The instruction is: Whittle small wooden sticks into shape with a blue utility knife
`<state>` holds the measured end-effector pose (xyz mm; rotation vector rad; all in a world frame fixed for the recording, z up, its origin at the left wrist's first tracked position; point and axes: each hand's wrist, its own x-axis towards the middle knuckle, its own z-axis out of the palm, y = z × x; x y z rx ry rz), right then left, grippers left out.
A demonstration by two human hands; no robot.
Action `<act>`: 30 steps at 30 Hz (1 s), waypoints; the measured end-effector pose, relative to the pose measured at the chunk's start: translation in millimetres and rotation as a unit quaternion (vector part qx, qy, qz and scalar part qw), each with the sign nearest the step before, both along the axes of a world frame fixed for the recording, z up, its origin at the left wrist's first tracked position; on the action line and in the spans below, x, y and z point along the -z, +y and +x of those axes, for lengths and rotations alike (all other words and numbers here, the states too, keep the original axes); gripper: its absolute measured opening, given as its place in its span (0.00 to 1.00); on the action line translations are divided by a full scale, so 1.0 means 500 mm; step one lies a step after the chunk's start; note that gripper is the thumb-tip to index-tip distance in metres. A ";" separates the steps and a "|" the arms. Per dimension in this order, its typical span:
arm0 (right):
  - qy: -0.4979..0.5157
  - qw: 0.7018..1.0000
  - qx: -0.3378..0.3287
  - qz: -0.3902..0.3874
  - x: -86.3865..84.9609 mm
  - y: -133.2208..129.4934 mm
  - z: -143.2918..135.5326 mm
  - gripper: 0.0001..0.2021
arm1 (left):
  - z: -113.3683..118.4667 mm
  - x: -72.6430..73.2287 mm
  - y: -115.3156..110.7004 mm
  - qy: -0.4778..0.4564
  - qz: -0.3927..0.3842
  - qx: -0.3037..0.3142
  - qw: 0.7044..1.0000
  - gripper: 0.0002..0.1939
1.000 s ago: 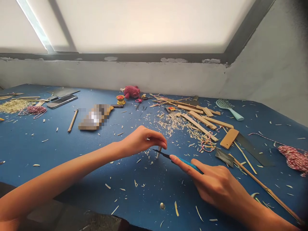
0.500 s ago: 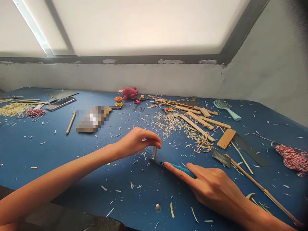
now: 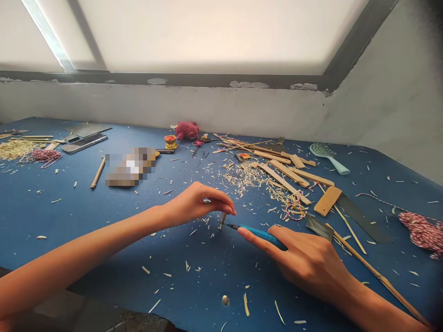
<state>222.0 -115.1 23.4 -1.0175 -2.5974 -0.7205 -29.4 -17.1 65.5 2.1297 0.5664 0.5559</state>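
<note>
Pinch grip in the left hand (image 3: 202,200), closed around the top of a short pale stick (image 3: 222,222), nearly upright just above or on the blue table (image 3: 114,272); too fine to tell which. Opposite, clasped in the right hand (image 3: 309,256), a blue-handled knife (image 3: 263,236), with index finger stretched along the handle and dark tip pointed at the stick. Contact between tip and wood: impossible to tell.

Likeliest trouble, by judgement: a slip of the blade off so narrow a target and up into the left fingertips just above, through too much push or a poor angle. Also possible: a twist of the stick under sideways pressure, or a split from too deep a bite.

Around the stick and heaped beyond, loose shavings (image 3: 242,178), apt to spoil a steady footing. Near the right hand, a metal plate (image 3: 319,227) and a long bamboo cane (image 3: 382,280), perhaps close enough to snag the forearm. Farther right, well apart, red-and-white cord (image 3: 420,231), hardly a hazard.
</note>
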 end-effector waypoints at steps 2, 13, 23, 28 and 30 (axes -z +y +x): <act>0.001 1.000 0.002 -0.005 0.002 -0.001 0.001 0.30 | -0.001 -0.001 -0.001 0.005 0.003 0.003 1.000 0.10; 0.035 0.991 0.016 -0.128 0.001 -0.005 -0.009 0.32 | -0.002 0.005 0.000 -0.001 0.006 -0.007 1.000 0.11; 0.026 0.992 0.018 -0.119 -0.018 -0.012 -0.015 0.33 | 0.004 0.008 0.000 -0.007 0.000 -0.015 1.000 0.11; -0.018 0.991 0.027 -0.132 -0.006 -0.018 -0.017 0.34 | 0.002 0.003 -0.008 -0.004 0.009 0.000 1.000 0.11; -0.031 0.992 0.035 -0.119 -0.001 -0.020 -0.017 0.33 | 0.001 0.001 -0.011 -0.005 0.011 0.000 1.000 0.11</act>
